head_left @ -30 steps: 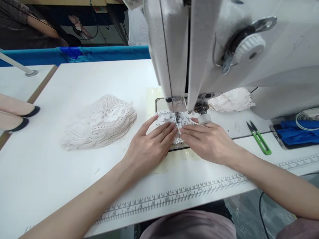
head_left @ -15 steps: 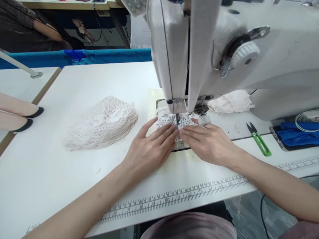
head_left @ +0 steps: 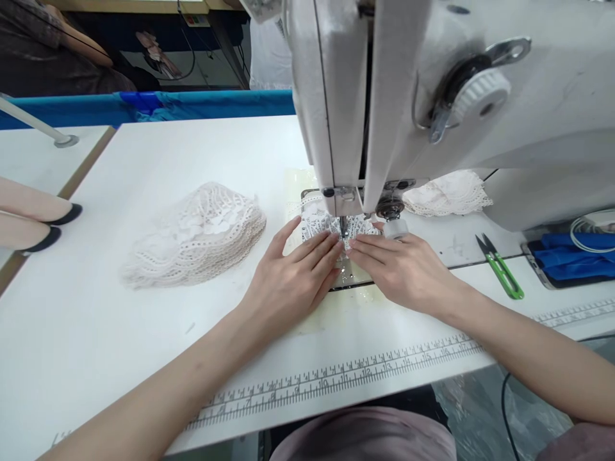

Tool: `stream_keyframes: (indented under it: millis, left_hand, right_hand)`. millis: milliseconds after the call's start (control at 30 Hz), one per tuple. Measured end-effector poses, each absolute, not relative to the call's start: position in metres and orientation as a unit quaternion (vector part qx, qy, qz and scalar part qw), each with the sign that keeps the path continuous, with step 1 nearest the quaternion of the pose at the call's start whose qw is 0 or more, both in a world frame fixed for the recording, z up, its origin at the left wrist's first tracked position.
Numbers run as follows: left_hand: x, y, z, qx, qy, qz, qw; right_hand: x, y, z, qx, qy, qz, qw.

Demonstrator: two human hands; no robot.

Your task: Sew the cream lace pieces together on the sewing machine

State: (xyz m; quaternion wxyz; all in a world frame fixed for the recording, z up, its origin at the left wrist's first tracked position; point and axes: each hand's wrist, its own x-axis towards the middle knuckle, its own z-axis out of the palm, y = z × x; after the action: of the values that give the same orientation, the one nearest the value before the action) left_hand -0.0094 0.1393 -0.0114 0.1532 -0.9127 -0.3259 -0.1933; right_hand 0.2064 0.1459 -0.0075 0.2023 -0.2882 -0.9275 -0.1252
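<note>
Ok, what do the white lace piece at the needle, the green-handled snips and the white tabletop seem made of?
White lace piece: thin openwork textile, matte-looking; the holes in its pattern show that, but cotton or synthetic is unclear.
Green-handled snips: dark pointed blades, probably metal; even green grips, perhaps plastic or painted metal.
White tabletop: smooth, uniform surface, possibly laminate.

Lace piece [head_left: 314,223]: white openwork cloth, matt and perforated. Lace stack [head_left: 196,240]: off-white cloth of like texture, with rough, scalloped edges. Needle plate [head_left: 355,276]: smooth, shiny metal. Sewing machine [head_left: 331,96]: pale painted casing, smooth, softly glossy. Tension dial [head_left: 483,96]: white, plastic-looking, ribbed at the rim. Surface [head_left: 144,358]: white, smooth, faintly reflective. Snips [head_left: 502,269]: dark metal blades, glossy green handles. Blue cloth [head_left: 571,256]: soft, creased, matt.
</note>
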Motion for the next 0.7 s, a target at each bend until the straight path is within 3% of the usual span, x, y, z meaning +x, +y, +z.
stream_keyframes:
  millis: [700]
  left_hand:
    - [-0.009,0.132,-0.008,-0.909,-0.340,-0.176,0.165]
  right_hand:
    - [0.207,0.148,-0.010,-0.321,-0.914,-0.158,0.190]
